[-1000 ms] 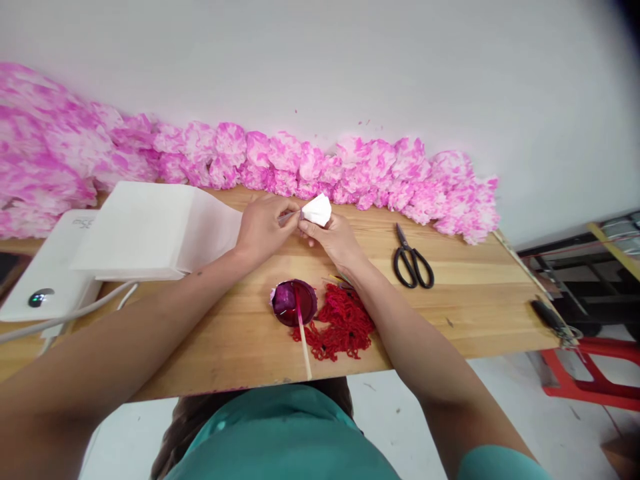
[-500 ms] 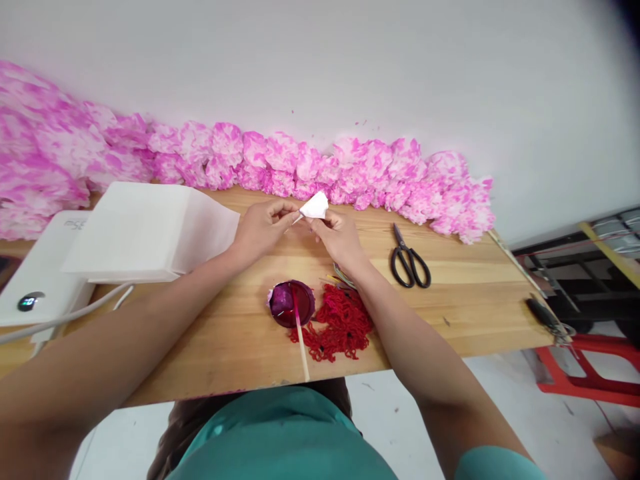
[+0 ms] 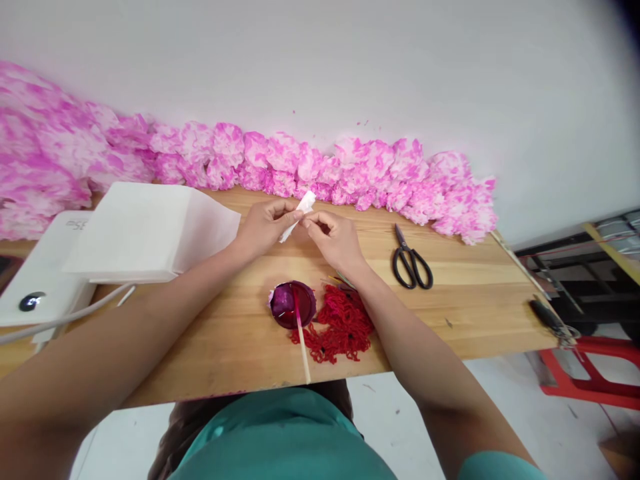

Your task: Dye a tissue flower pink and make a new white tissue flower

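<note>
Wooden desk, pink-and-white flowers along its back edge. Folded white paper, one; handling, as judged: light pinch at the middle, folds aligned, ends uncrushed. Position: slanted between left hand and right hand, at the fingertips. Left: thumb and fingers pinching it near the middle. Right: fingertips drawn together at its edge; grip cannot be told.

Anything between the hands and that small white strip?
Nothing visible. The left hand pinches the white strip; the right hand is close by it, contact unclear. The purple bowl and red yarn lie nearer the person, out of the way.
</note>
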Motion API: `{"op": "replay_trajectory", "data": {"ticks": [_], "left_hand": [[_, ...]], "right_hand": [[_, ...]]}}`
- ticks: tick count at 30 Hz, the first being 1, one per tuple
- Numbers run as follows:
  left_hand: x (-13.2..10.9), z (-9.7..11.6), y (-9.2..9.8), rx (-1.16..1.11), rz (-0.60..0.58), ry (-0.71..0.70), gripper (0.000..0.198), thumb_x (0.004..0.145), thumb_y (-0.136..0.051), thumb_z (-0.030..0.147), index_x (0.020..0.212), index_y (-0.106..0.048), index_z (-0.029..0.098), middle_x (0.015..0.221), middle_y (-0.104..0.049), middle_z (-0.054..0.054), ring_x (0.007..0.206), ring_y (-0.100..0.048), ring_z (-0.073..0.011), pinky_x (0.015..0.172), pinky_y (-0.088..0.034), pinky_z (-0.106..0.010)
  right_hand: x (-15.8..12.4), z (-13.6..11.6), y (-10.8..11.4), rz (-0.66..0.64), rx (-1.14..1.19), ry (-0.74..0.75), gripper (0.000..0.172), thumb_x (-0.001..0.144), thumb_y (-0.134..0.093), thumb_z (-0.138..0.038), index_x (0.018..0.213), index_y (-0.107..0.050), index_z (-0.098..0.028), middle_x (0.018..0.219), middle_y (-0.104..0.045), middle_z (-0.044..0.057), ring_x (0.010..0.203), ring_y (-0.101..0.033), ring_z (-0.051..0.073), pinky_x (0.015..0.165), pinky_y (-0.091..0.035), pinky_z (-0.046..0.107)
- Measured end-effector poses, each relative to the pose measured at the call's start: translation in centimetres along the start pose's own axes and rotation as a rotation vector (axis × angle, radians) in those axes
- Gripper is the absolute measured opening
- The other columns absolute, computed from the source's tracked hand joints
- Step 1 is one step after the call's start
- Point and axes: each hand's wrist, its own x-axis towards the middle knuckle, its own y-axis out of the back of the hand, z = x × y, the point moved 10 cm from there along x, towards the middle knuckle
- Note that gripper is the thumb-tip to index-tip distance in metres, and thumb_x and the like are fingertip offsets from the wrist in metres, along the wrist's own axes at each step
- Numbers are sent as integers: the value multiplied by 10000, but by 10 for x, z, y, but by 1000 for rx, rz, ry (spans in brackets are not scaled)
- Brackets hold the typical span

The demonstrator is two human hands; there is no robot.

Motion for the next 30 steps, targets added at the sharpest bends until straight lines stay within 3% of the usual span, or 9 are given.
{"op": "replay_trajectory", "data": {"ticks": [5, 8, 11, 14, 18, 22, 30], "left_hand": [[-1, -6, -2, -187, -26, 101, 395, 697, -812, 516, 703, -639, 160, 599, -567, 21, 522, -459, -91, 525, -353, -234], [1, -8, -3, -313, -49, 123, 460, 635, -861, 556, 689, -631, 162, 611, -595, 11, 523, -488, -94, 533, -386, -239], [4, -11, -3, -417, -72, 130, 471, 624, -879, 556, 675, -617, 168, 624, -611, 2, 544, -515, -105, 554, -406, -253], [4, -15, -7, -467, -99, 169, 422, 653, -881, 508, 670, -624, 174, 638, -615, -3, 563, -523, -114, 574, -404, -273], [2, -16, -15, -491, -154, 190, 383, 712, -851, 492, 690, -648, 169, 646, -619, -7, 579, -537, -120, 596, -399, -286], [1, -17, -19, -472, -189, 208, 396, 691, -866, 484, 657, -646, 156, 638, -617, -15, 574, -530, -114, 583, -387, -274], [-2, -17, -19, -479, -175, 252, 384, 650, -899, 446, 672, -646, 158, 609, -586, 3, 549, -483, -101, 556, -351, -258]], "right_hand": [[-1, -4, 3, -6, 43, -25, 204, 885, -583, -310, 755, -677, -184, 676, -629, -20, 608, -487, 105, 620, -359, 272], [0, 3, 6, -11, 238, -76, 266, 919, -549, -396, 819, -690, -194, 689, -635, -14, 599, -516, 108, 613, -407, 270], [3, 9, 13, 51, 385, -79, 259, 926, -546, -412, 1012, -696, -219, 802, -689, 1, 663, -578, 118, 643, -469, 271], [5, 5, 16, 89, 328, -10, 260, 871, -640, -355, 1100, -687, -242, 947, -733, 17, 800, -639, 139, 734, -510, 292], [2, -10, 12, 72, 253, 95, 190, 861, -678, -295, 1043, -702, -248, 1024, -744, 28, 906, -664, 163, 811, -520, 320], [-1, -23, 14, 80, 198, 172, 80, 891, -674, -311, 903, -698, -236, 895, -726, 13, 832, -650, 158, 770, -504, 312], [-2, -26, 10, 37, 146, 233, 153, 929, -626, -338, 832, -650, -223, 824, -687, -4, 773, -600, 135, 704, -460, 280]]}}
